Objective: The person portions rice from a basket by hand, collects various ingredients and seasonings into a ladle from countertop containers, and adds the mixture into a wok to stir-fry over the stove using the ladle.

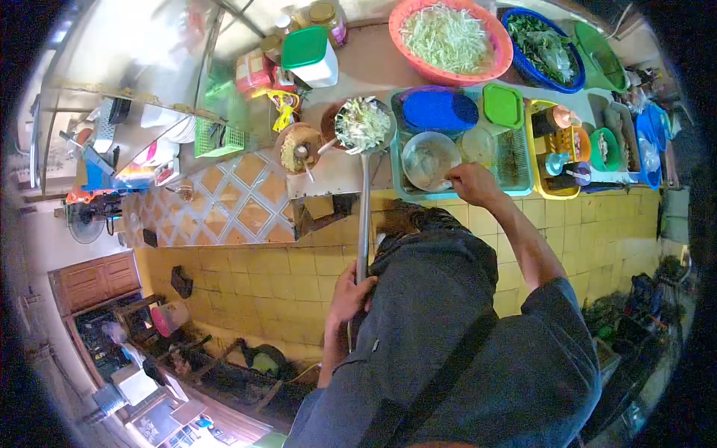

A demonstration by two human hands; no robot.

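The left hand (349, 293) holds its fingers around the handle of the ladle (364, 198), which crosses the front edge of the desk (340, 177). The ladle head carries shredded vegetables (363, 123). The right hand (472, 184) has narrowed fingers at the near rim of the bowl (429, 158); grip cannot be determined.

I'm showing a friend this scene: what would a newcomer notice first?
Probably the pink tub of shreds at the top, beside a blue basket of leaves. Next comes the heaped ladle, mid-view, held by the left hand. To its right, the right hand is at a pale bowl.
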